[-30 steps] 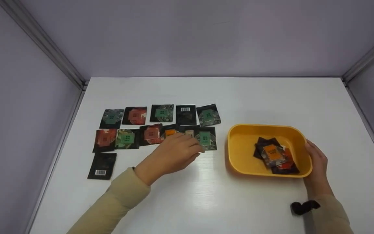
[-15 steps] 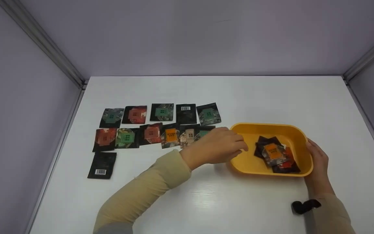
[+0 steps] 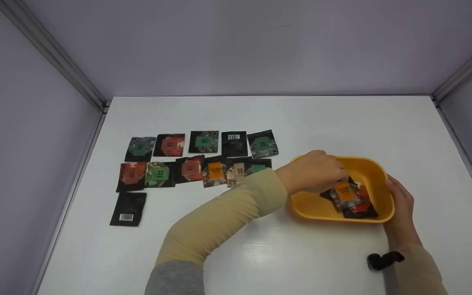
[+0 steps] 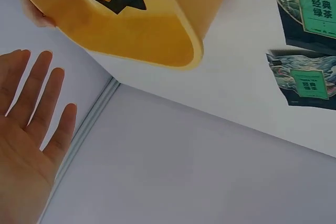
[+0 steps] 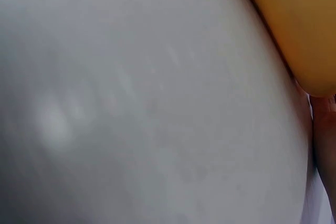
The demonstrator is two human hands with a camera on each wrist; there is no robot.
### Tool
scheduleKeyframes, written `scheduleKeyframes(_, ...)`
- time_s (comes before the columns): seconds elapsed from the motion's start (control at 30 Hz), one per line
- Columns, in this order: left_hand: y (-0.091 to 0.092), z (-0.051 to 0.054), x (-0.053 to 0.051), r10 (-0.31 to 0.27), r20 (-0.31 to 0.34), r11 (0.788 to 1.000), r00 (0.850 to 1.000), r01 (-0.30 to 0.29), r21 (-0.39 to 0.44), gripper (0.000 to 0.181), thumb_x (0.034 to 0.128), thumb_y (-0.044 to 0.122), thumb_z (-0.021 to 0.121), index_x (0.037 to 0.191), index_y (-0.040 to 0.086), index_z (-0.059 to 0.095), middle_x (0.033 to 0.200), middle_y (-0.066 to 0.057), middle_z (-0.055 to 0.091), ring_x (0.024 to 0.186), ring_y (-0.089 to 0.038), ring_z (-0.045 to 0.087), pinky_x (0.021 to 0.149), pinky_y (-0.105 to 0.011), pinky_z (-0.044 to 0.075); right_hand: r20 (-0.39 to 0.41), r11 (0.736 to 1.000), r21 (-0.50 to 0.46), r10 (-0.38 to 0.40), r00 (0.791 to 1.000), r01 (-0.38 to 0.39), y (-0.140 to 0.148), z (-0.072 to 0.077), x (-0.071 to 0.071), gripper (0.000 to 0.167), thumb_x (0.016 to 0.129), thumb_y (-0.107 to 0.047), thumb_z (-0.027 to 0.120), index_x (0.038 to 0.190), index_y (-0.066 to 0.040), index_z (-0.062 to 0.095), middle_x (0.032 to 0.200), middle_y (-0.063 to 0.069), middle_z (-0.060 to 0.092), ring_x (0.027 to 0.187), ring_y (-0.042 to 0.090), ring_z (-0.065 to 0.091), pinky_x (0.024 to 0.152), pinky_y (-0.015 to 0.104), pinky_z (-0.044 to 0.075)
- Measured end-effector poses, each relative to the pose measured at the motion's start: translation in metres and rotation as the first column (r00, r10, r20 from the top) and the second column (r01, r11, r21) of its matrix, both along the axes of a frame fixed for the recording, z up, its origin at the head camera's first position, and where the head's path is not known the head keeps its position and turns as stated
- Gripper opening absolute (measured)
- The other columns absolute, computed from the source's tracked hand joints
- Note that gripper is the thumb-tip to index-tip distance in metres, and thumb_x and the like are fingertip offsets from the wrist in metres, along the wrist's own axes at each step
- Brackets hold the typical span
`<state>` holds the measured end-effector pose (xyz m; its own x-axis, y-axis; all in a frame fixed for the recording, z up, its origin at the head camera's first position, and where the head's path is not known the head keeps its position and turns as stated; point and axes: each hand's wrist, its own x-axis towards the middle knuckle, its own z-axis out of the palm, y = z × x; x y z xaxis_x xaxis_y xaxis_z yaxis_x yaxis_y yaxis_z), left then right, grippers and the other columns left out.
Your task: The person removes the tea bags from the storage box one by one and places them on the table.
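Note:
Over the yellow plastic bin [image 3: 314, 207], my left hand [image 3: 316, 171] reaches in from the left, above the tea sachets. Its visible fingers are extended in the left wrist view, with nothing seen between them; thumb and index finger lie out of that frame. My right hand [image 3: 402, 203] holds the bin's right end from outside. Inside lie several tea sachets, the top one with an orange label [image 3: 343, 191]. Left of the bin, several dark sachets lie in rows, one a green-labelled tea sachet [image 3: 263, 144], partly matched in the left wrist view by a GREEN TEA sachet [image 4: 311, 82].
A black sachet with a barcode [image 3: 128, 209] lies alone in the front row at left. A small black object [image 3: 384, 261] sits at the right sleeve. Pale walls [image 3: 260, 53] enclose the white table [image 3: 342, 123] at the back and both sides.
My left hand has moved right, from above the middle row of sachets across to the inside of the bin. The right hand and the bin stay in place.

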<state>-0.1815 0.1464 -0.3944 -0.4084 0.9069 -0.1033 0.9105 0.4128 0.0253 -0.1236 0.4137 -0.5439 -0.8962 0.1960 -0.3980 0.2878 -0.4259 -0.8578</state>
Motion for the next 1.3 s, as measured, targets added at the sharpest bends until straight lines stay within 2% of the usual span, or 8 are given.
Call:
scheduleKeyframes(0.23,0.034,-0.007,-0.008,0.031,0.083,0.999,0.996,-0.027,-0.047,0.025,0.1044,0.018,0.05,0.117,0.022,0.071,0.108,0.01,0.07,0.09,-0.007,0.06,0.078,-0.021,0.049,0.005,1.0,0.008,0.018,1.0,-0.018,-0.001,0.001,0.0,0.051,0.097,-0.035,0.064,0.143,-0.015,0.054,0.133,-0.005,0.058,0.117,0.011,0.051,0.09,0.018,0.049)
scheduleKeyframes(0.43,0.064,-0.023,-0.005,0.14,0.127,0.978,0.982,-0.117,-0.174,0.023,0.1029,0.027,0.053,0.121,0.024,0.067,0.114,0.009,0.066,0.101,-0.007,0.061,0.086,-0.02,0.048,-0.033,1.0,0.002,0.002,0.999,-0.002,0.001,0.0,0.001,0.047,0.098,-0.033,0.064,0.141,-0.014,0.057,0.132,-0.004,0.058,0.116,0.009,0.053,0.093,0.018,0.047)
scheduleKeyframes(0.6,0.077,-0.039,0.004,0.267,0.179,0.942,0.947,-0.217,-0.254,0.026,0.0995,0.036,0.056,0.123,0.026,0.062,0.116,0.009,0.061,0.103,-0.006,0.058,0.087,-0.023,0.048,-0.054,0.999,-0.017,-0.03,0.998,0.029,0.0,-0.003,0.003,0.041,0.098,-0.027,0.063,0.136,-0.012,0.061,0.127,-0.004,0.062,0.114,0.007,0.056,0.094,0.018,0.046)
scheduleKeyframes(0.73,0.082,-0.048,0.011,0.334,0.153,0.903,0.93,-0.269,-0.336,0.035,0.1035,0.041,0.046,0.135,0.027,0.055,0.127,0.008,0.057,0.114,-0.005,0.053,0.093,-0.026,0.046,-0.05,1.0,-0.008,-0.019,0.999,0.018,-0.001,-0.003,0.002,0.043,0.098,-0.029,0.063,0.137,-0.012,0.06,0.129,-0.004,0.061,0.117,0.008,0.055,0.095,0.019,0.046)
scheduleKeyframes(0.9,0.083,-0.052,0.015,0.393,0.112,0.858,0.913,-0.32,-0.401,0.046,0.1052,0.045,0.037,0.147,0.027,0.043,0.137,0.007,0.053,0.122,-0.007,0.05,0.1,-0.032,0.042,-0.021,0.998,0.05,0.023,1.0,-0.022,-0.001,-0.001,0.0,0.049,0.099,-0.035,0.061,0.143,-0.015,0.054,0.137,-0.003,0.056,0.123,0.009,0.049,0.094,0.017,0.045)
scheduleKeyframes(1.07,0.081,-0.053,0.016,0.431,0.132,0.822,0.893,-0.327,-0.467,0.055,0.1003,0.047,0.046,0.152,0.033,0.033,0.143,0.012,0.046,0.128,-0.003,0.043,0.104,-0.036,0.038,-0.006,1.0,0.022,0.017,1.0,-0.017,0.0,0.001,0.0,0.049,0.098,-0.034,0.062,0.143,-0.015,0.055,0.137,-0.004,0.056,0.121,0.008,0.051,0.093,0.017,0.046)
scheduleKeyframes(1.17,0.081,-0.052,0.017,0.428,0.122,0.797,0.895,-0.311,-0.518,0.066,0.0965,0.05,0.052,0.155,0.037,0.024,0.15,0.013,0.038,0.134,-0.003,0.036,0.107,-0.036,0.036,-0.011,1.0,-0.007,-0.001,1.0,0.001,0.0,0.001,0.0,0.046,0.098,-0.032,0.064,0.141,-0.015,0.057,0.133,-0.005,0.058,0.117,0.006,0.054,0.093,0.017,0.047)
scheduleKeyframes(1.3,0.082,-0.054,0.018,0.385,0.086,0.8,0.919,-0.286,-0.527,0.061,0.0992,0.05,0.046,0.155,0.036,0.024,0.149,0.012,0.04,0.133,-0.005,0.038,0.106,-0.034,0.038,-0.023,1.0,-0.023,-0.008,1.0,0.007,0.0,0.0,0.0,0.045,0.098,-0.029,0.063,0.14,-0.014,0.058,0.13,-0.005,0.06,0.114,0.006,0.056,0.093,0.018,0.047)
